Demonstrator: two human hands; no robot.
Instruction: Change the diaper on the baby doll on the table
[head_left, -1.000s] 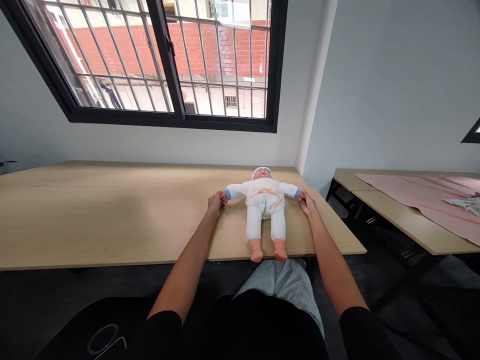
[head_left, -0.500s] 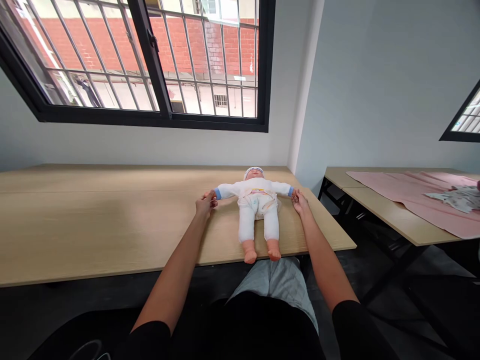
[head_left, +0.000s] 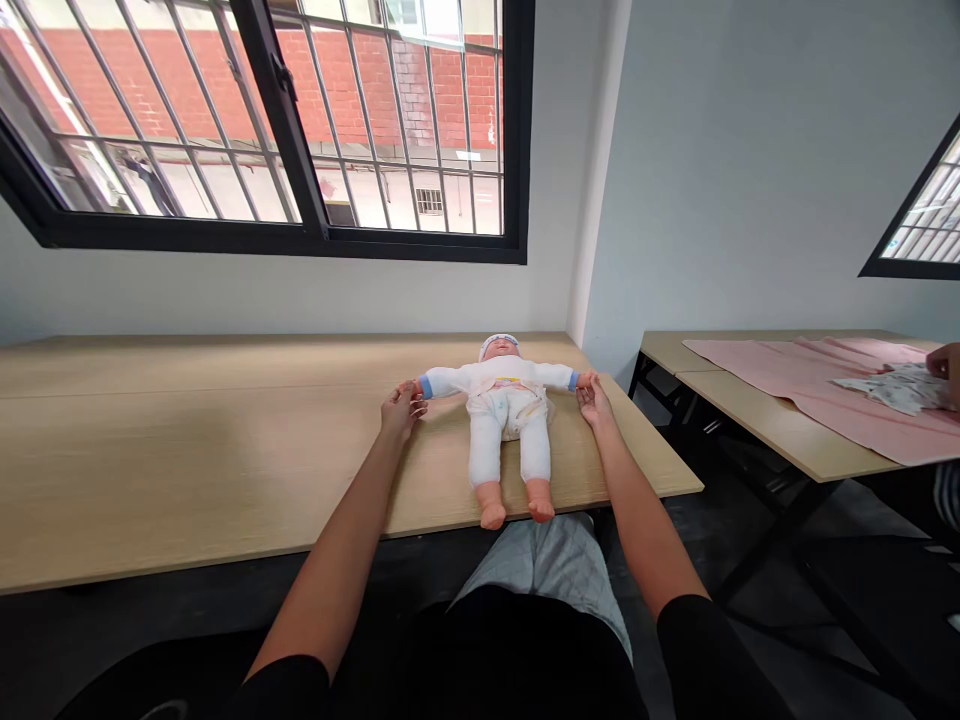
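A baby doll [head_left: 510,400] in white clothes with blue cuffs and a white headband lies on its back on the light wooden table [head_left: 315,470], arms spread wide, bare feet at the front edge. My left hand [head_left: 404,408] is closed round the doll's hand on the left side. On the right side, my right hand [head_left: 592,399] has its fingers round the doll's other hand. Both of the doll's sleeves are stretched out straight between my hands.
A second table [head_left: 810,450] stands to the right across a gap, with a pink cloth [head_left: 802,380] and a patterned white cloth [head_left: 896,388]. Another person's hand [head_left: 946,372] touches that cloth. A barred window [head_left: 405,130] is in the wall ahead.
The view has turned slightly right, shifting the scene left. The other person's hand has come into view at the right edge. My hands still hold the doll's hands.
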